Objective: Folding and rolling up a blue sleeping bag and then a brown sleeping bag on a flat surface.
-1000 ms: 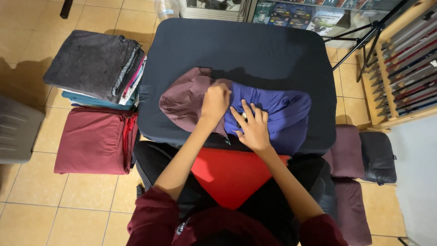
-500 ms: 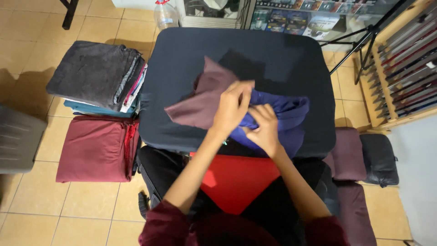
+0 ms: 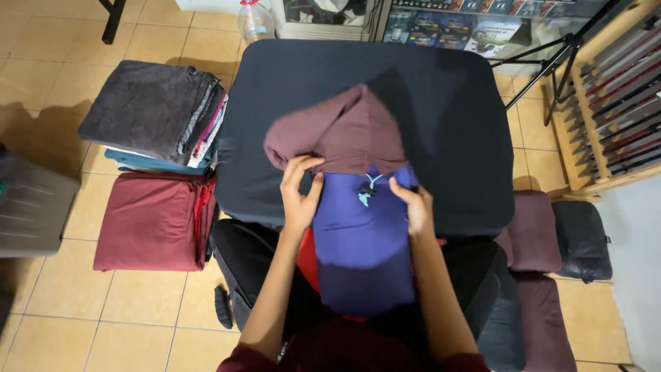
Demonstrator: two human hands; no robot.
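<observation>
- The left hand [image 3: 301, 193] is at the left edge of a purple garment [image 3: 365, 234], fingers curled, pinching the lower edge of a maroon cloth [image 3: 337, 134] that lies over the garment's top.
- The right hand [image 3: 415, 207] grips the right edge of the purple garment, fingers closed on the fabric.
- The purple garment lies at the near edge of the bench [image 3: 447, 117], which has a dark cover, and hangs down over the person's lap; a small teal cord [image 3: 365, 196] shows near its top.
- The maroon cloth is spread toward the middle of the bench.
- On the floor to the left sit a stack of folded clothes [image 3: 151, 114] and a red folded bundle [image 3: 155, 220].
- To the right lie dark cushions [image 3: 558, 238].
</observation>
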